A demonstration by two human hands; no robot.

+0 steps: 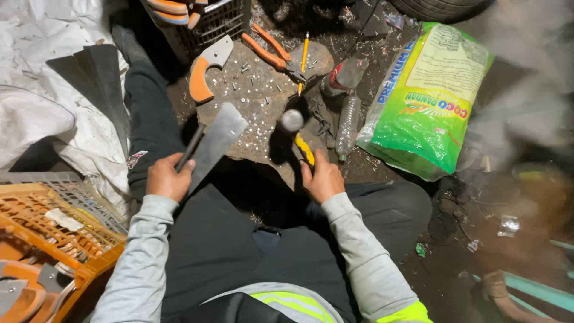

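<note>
My left hand (169, 178) grips the dark handle end of a flat grey metal blade (216, 142), which angles up and to the right over a rough stone slab (257, 96). My right hand (323, 177) is closed on the yellow handle of a hammer (297, 133); its round steel head is raised just right of the blade's tip. Several small rivets or nails lie scattered on the slab. I sit on the ground with dark trousers and grey sleeves.
On the slab lie an orange-handled saw piece (205, 70), orange pliers (270, 51) and a yellow pencil (304, 58). Two plastic bottles (347, 101) and a green sack (427, 98) sit right. An orange crate (57, 239) holds parts at left; a black basket (206, 21) stands behind.
</note>
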